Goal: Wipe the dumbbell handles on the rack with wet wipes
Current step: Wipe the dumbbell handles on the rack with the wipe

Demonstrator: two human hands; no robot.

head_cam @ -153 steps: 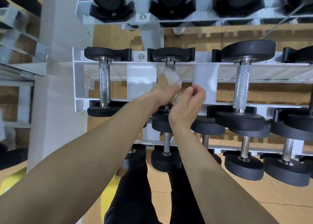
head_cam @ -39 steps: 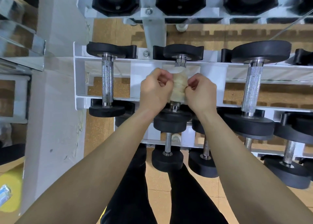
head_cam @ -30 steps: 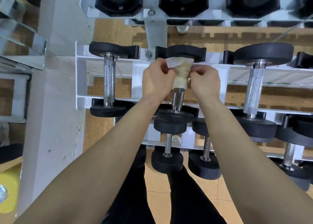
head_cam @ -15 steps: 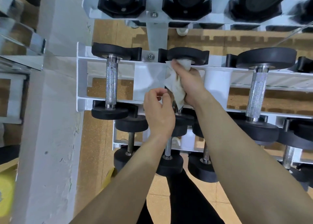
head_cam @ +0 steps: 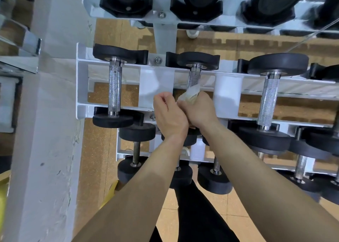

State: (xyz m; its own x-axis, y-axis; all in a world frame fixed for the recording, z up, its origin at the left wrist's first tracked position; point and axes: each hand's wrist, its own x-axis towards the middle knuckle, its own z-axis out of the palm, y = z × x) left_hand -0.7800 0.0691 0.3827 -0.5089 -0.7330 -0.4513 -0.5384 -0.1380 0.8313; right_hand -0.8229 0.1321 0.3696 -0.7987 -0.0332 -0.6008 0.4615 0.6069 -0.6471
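I am wiping the middle handle, right hand grasping the wipe around it, left hand curled beside, its hold unclear; next I think I must slide the wipe upward.

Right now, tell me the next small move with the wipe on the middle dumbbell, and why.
Probably slide the right hand up the handle toward the far weight. The hand grips the wipe around the handle's near part, while the rough metal above it shows bare.
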